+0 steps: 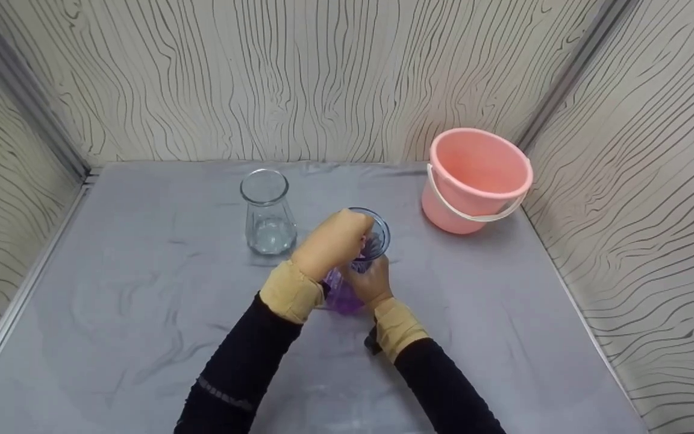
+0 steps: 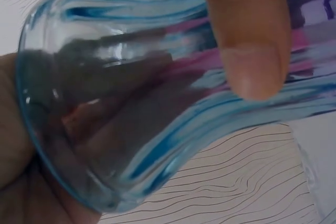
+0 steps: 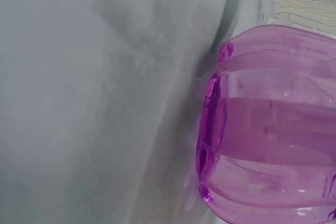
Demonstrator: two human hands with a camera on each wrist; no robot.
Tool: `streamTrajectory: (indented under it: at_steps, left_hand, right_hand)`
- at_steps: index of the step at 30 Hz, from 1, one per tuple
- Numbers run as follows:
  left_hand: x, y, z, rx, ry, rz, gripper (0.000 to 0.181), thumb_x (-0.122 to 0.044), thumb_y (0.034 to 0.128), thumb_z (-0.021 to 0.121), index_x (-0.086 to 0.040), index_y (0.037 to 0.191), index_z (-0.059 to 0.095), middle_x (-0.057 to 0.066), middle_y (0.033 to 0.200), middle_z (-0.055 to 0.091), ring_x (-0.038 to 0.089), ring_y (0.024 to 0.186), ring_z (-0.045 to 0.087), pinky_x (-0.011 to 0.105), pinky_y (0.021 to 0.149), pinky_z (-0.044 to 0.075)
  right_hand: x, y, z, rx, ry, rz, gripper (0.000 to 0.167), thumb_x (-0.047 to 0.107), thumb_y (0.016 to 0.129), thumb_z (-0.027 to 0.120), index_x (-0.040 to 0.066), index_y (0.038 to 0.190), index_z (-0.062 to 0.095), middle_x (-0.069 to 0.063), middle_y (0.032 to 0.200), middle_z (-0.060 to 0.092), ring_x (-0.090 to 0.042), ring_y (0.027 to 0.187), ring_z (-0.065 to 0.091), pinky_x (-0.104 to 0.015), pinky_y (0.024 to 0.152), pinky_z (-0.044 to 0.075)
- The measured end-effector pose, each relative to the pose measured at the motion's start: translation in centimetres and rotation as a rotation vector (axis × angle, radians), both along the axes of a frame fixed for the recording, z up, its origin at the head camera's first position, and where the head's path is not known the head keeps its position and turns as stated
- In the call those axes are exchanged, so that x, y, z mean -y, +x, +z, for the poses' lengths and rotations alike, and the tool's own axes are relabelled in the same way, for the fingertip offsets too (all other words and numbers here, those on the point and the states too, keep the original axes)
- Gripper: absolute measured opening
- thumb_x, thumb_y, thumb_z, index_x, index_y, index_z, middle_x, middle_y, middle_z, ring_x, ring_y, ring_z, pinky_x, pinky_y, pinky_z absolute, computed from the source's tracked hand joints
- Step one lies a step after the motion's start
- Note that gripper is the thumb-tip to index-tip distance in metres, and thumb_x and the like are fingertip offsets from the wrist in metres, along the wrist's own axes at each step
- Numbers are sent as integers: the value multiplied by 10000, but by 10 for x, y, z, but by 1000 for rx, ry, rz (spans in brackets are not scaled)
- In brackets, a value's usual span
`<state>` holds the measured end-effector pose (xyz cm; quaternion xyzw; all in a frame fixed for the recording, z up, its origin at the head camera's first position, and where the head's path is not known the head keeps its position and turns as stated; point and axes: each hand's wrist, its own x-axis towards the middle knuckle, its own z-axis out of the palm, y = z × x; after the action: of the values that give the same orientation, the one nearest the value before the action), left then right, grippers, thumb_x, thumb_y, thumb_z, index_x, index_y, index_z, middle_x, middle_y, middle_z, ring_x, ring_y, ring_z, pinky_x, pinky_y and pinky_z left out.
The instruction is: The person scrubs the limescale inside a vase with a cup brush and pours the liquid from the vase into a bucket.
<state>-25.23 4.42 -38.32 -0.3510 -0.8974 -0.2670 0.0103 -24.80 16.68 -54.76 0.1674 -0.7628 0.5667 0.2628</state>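
Note:
A glass vase (image 1: 343, 295), blue at the flared rim and purple at the base, stands between my hands at the middle of the table. My right hand (image 1: 371, 280) grips its neck, with one finger (image 2: 252, 72) across the glass in the left wrist view. Above the mouth, my left hand (image 1: 335, 238) is curled around a small pink thing (image 1: 363, 243) at the rim; most of it is hidden, so its kind is unclear. Pink streaks show through the neck in the left wrist view. The purple base (image 3: 268, 129) fills the right side of the right wrist view.
A clear glass vase (image 1: 270, 226) stands to the left of my hands. Back right, a pink bucket (image 1: 455, 208) with a white handle stands near the wall. A grey cloth (image 1: 142, 289) covers the table, and wood-grain panels (image 1: 323, 78) enclose it.

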Motion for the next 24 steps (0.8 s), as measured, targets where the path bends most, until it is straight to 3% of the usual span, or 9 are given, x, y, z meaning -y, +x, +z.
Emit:
streamTrajectory:
  at_steps: [5,9,11,13,20,24]
  left_hand:
    - [0,-1,-1,12,5,-9,117,132,839,635,15,830,635,112,796,663,246,745,606,417,713,562]
    - [1,-1,-2,-7,8,-36,105,115,844,646,12,849,630,121,812,671,288,779,647,424,725,566]
    - [1,-1,-2,-20,10,-46,105,104,846,652,3,854,625,113,811,668,295,783,655,421,725,567]
    - [2,-1,-3,-30,14,-54,101,95,848,659,2,861,623,112,811,670,302,783,660,424,725,567]
    - [1,0,-2,-47,16,-63,79,82,870,661,12,880,625,136,832,685,315,800,672,426,738,572]
    - [-1,1,-3,-53,5,-26,91,89,866,666,8,859,626,129,824,679,303,798,671,414,733,570]
  right_hand:
    - [4,9,17,0,4,4,603,223,808,787,-168,1199,547,-273,1075,684,-81,989,630,-281,888,540]
    - [8,21,39,-20,6,19,526,137,798,761,-179,1162,550,-278,1035,682,-64,950,628,-266,844,549]
    - [9,23,43,-26,10,18,505,87,773,747,-179,1158,556,-271,1027,684,-60,941,627,-261,833,550]
    - [8,23,42,-30,13,18,514,80,765,752,-176,1166,558,-266,1034,685,-58,952,629,-260,842,549]
    - [2,3,6,-15,9,4,568,49,726,768,-150,1214,556,-258,1080,684,-75,1003,630,-282,889,543]
    - [2,1,2,-15,-18,26,535,70,749,741,-120,1218,566,-229,1087,686,-78,1014,633,-283,903,540]
